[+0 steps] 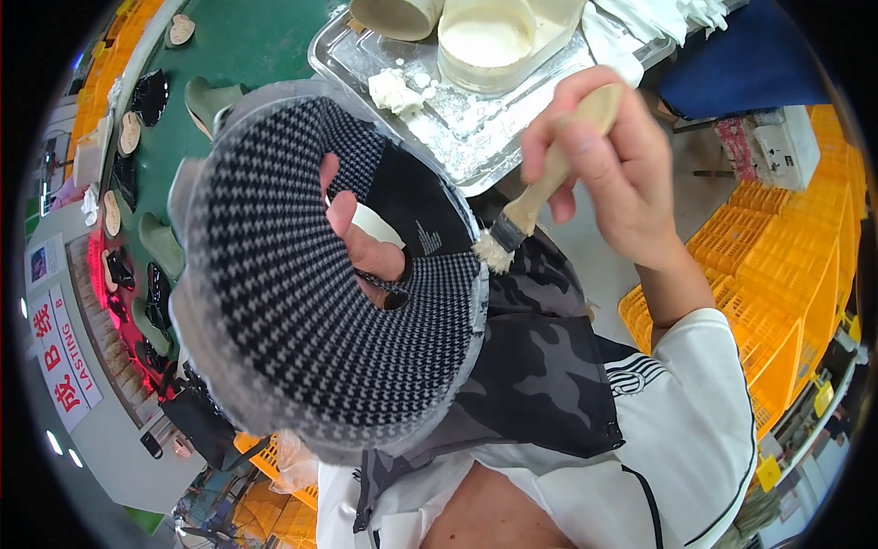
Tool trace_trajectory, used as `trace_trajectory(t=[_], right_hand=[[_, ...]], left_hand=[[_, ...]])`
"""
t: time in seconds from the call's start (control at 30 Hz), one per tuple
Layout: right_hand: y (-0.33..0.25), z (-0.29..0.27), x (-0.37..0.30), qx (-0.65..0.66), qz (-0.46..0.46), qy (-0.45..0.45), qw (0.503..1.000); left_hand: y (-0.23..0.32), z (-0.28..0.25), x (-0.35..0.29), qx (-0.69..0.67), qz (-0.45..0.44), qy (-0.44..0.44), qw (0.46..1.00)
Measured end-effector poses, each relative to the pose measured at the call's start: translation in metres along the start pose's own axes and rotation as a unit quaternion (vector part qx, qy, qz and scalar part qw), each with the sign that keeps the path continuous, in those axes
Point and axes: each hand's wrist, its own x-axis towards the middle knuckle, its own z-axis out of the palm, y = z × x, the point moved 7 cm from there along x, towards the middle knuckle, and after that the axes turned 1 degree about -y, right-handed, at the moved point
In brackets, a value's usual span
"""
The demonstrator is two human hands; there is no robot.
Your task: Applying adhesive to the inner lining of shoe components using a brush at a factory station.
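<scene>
My left hand [377, 258] shows partly through the opening of a shoe upper [265, 247] with black-and-white houndstooth lining and a pale, fuzzy edge. Its fingers are bent around the upper's inner edge, and the rest is hidden behind the material. A flat paint brush [540, 194] with a wooden handle is pinched in my right hand [617, 169]. White paste coats the bristles, which touch or nearly touch the right edge of the upper, beside a black inner patch [416, 197].
Beyond the upper stands a metal tray [476, 169] smeared with white paste, holding a pale tub [485, 78] and a lump of paste [395, 91]. A green bench [265, 41] with shoe parts lies at left. Orange crates [732, 265] stack at right, near a blue seat [741, 69].
</scene>
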Motion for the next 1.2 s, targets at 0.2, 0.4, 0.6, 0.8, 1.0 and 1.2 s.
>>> trace_trajectory(t=[0.2,0.4,0.6,0.8,1.0,1.2], right_hand=[[-0.004,0.002,-0.008,0.076,-0.033,0.011,0.997],[0.022,0.005,0.006,-0.054,-0.060,0.026,0.996],[0.006,0.008,0.028,-0.071,-0.202,0.050,0.976],[-0.055,-0.014,0.058,-0.139,-0.329,0.064,0.932],[-0.069,-0.061,0.152,-0.101,-0.217,-0.009,0.971],[-0.043,-0.060,0.174,-0.098,-0.134,-0.028,0.986]], left_hand=[[0.010,-0.002,-0.001,-0.021,0.070,0.084,0.994],[0.016,0.001,0.006,0.074,-0.126,0.094,0.985],[-0.007,-0.010,-0.010,0.055,-0.333,-0.171,0.926],[-0.040,-0.050,-0.002,0.041,-0.220,-0.053,0.973],[-0.136,-0.143,0.017,0.192,-0.384,-0.086,0.899],[-0.223,-0.258,0.014,0.472,-0.388,-0.128,0.781]])
